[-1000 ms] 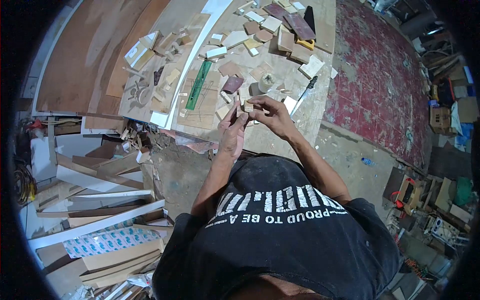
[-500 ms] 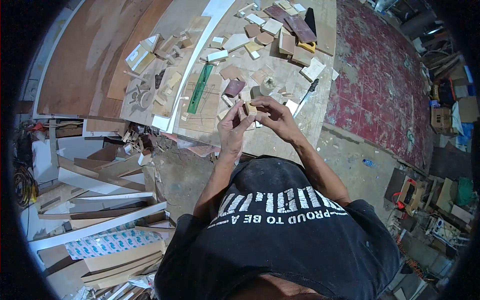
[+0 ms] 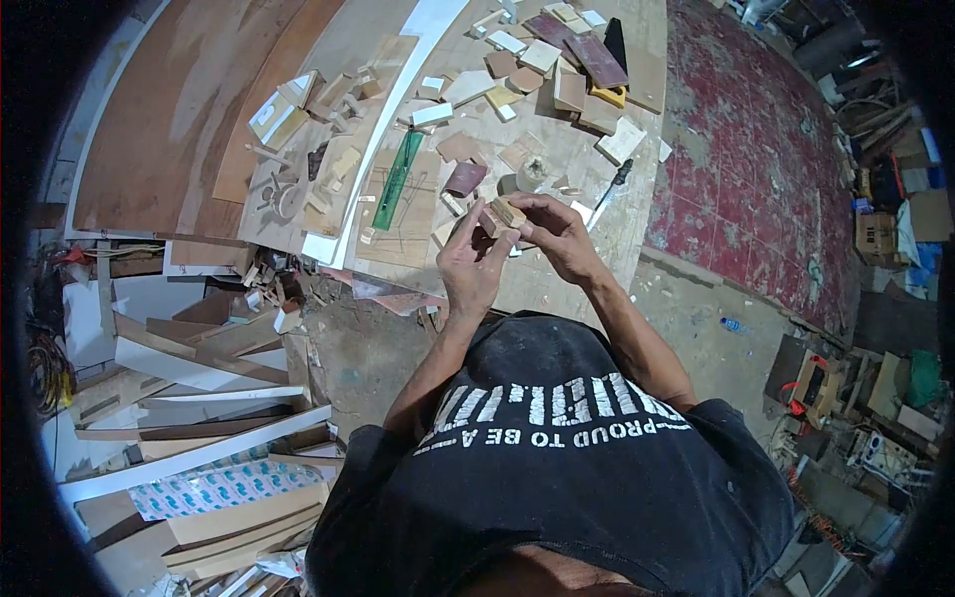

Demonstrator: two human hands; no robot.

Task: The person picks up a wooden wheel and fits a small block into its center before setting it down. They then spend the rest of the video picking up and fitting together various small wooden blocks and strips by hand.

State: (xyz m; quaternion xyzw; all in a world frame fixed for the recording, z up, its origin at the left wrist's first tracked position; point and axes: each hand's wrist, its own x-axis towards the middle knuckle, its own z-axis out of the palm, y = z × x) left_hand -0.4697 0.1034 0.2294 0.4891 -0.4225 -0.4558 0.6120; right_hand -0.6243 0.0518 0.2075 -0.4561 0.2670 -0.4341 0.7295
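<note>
A small wooden block (image 3: 509,213) is held up over the near edge of the workbench, tilted, with its layered edge showing. My left hand (image 3: 470,261) grips it from the left between thumb and fingers; a reddish-brown face shows beside that thumb. From the right, my right hand (image 3: 560,237) pinches the same block with thumb and forefinger. Just beyond the hands lie a curled dark-red piece of sandpaper (image 3: 465,179) and a whitish jar (image 3: 533,172). A green ruler (image 3: 399,179) rests on a thin board to the left.
Wood offcuts (image 3: 540,56) and dark-red sheets (image 3: 597,61) are heaped at the bench's far side. A dark-handled knife-like tool (image 3: 610,194) lies near the right edge. Small wooden parts (image 3: 282,194) sit at left. Scrap boards (image 3: 199,448) fill the floor at lower left.
The block has been turned between my fingers, so more of its top and reddish-brown side shows. Both hands stay in nearly the same place.
</note>
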